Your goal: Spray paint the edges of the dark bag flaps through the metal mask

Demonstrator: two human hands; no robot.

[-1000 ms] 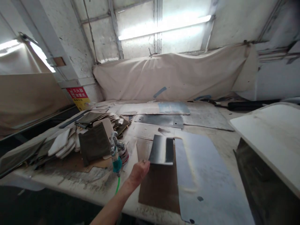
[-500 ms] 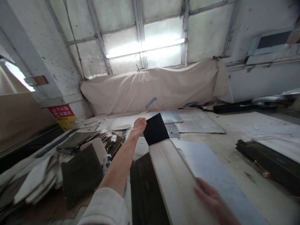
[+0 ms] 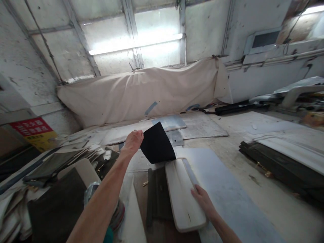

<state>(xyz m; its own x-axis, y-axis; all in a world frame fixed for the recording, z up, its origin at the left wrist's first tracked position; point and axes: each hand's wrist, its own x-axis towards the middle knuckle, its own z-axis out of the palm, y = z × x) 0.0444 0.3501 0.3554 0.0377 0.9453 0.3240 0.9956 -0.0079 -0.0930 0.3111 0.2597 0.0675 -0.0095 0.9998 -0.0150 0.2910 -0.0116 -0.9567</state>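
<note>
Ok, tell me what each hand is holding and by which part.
The left hand pinches the black sheet by its upper left corner. The right hand rests on the white panel's right edge.

The black sheet (image 3: pixel 157 144) hides the pale panel's (image 3: pixel 183 194) far end.

A lit tube lamp (image 3: pixel 136 43) glows on the grimy white wall (image 3: pixel 207 27) above a draped beige cloth (image 3: pixel 141 91).

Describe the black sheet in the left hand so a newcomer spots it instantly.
Start at the beige cloth draped along the back wall. Below it, the left hand holds up the black sheet above the pale panel; it is the only matte-black, lifted piece.
</note>
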